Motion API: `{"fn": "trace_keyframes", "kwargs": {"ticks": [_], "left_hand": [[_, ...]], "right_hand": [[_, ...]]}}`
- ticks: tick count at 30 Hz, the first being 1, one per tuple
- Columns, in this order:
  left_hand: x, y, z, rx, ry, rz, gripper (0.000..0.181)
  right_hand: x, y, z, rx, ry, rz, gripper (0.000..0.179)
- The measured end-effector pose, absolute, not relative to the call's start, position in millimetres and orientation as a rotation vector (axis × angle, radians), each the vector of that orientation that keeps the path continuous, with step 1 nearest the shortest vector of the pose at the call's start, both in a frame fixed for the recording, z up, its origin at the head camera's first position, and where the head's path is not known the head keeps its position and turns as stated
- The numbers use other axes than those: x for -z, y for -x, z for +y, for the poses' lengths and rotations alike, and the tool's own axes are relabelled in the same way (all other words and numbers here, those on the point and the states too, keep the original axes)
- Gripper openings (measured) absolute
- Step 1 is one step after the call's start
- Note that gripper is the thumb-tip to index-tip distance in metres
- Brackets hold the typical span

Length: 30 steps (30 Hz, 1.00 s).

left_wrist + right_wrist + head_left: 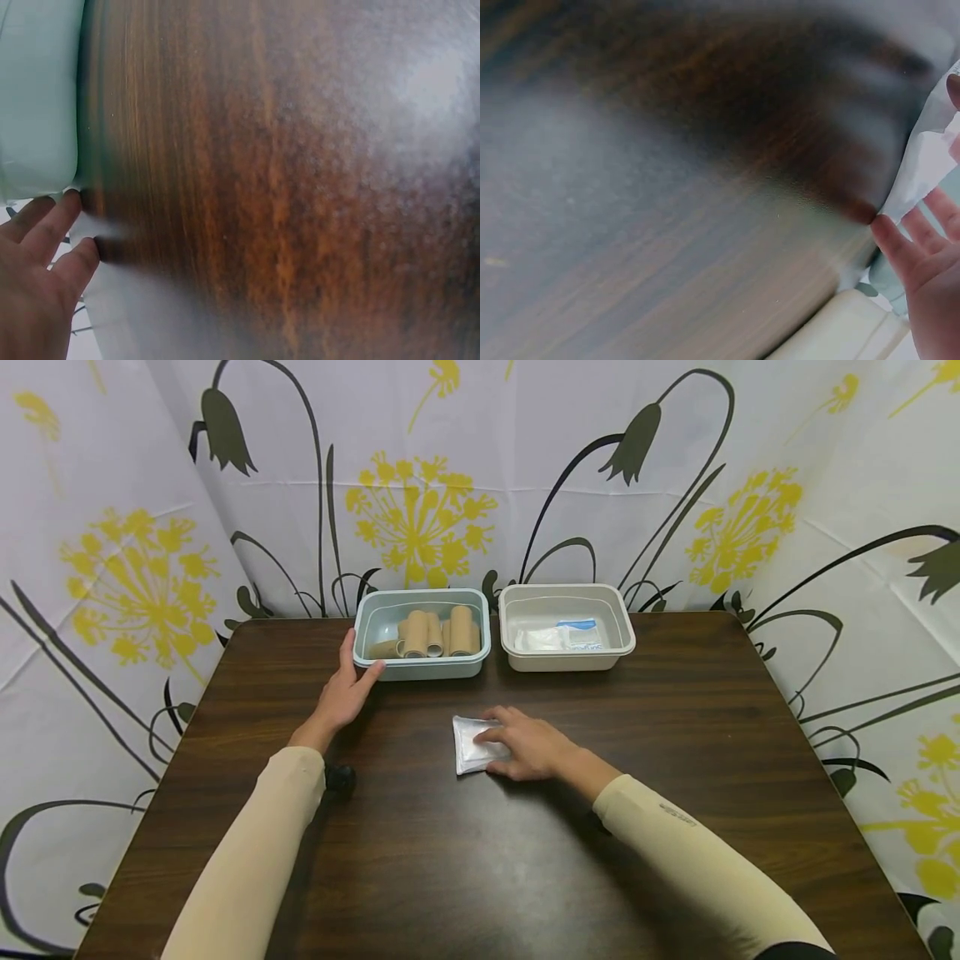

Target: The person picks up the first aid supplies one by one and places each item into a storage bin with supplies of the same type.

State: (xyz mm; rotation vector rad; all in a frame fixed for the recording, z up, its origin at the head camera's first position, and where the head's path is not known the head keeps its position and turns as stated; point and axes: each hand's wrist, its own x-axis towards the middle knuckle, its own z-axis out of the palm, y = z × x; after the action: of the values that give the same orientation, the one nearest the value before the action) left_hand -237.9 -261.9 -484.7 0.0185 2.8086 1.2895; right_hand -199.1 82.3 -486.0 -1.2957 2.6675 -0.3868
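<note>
In the head view my left hand (341, 697) touches the near left corner of a light blue plastic bin (420, 670). Its thumb lies at the front rim and its fingers reach along the left side; the left wrist view has these fingers (64, 217) loosely extended by the bin wall. Several brown cardboard tubes (416, 633) are in that bin. My right hand (528, 747) is over the right part of a flat white plastic-wrapped packet (468, 758) on the table, gripping it between thumb and fingers. One finger lies across its top.
Right of the blue bin stands a cream plastic bin (566, 662) holding white packets, one with a blue label (577, 625). Both bins are near the back edge of the dark wooden table (420, 860). A flower-patterned curtain (465, 427) hangs behind and at the sides.
</note>
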Motion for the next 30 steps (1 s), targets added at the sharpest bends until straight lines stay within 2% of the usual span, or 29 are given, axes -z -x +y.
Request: {"fn": "trace_keyframes", "kwargs": {"ticks": [10, 23, 30], "left_hand": [[484.9, 237.4, -261.4, -1.288, -0.009, 2.794, 0.084], [484.5, 234.9, -261.2, -1.274, 0.003, 2.777, 0.084], [484.6, 237.1, -261.3, -1.293, -0.013, 2.786, 0.084]], "right_hand": [[481.6, 186.8, 94.5, 0.416, 1.324, 2.637, 0.046], [457.0, 158.0, 95.6, 0.378, 1.4, 2.559, 0.048], [438.7, 157.6, 97.9, 0.389, 1.458, 2.577, 0.047]]}}
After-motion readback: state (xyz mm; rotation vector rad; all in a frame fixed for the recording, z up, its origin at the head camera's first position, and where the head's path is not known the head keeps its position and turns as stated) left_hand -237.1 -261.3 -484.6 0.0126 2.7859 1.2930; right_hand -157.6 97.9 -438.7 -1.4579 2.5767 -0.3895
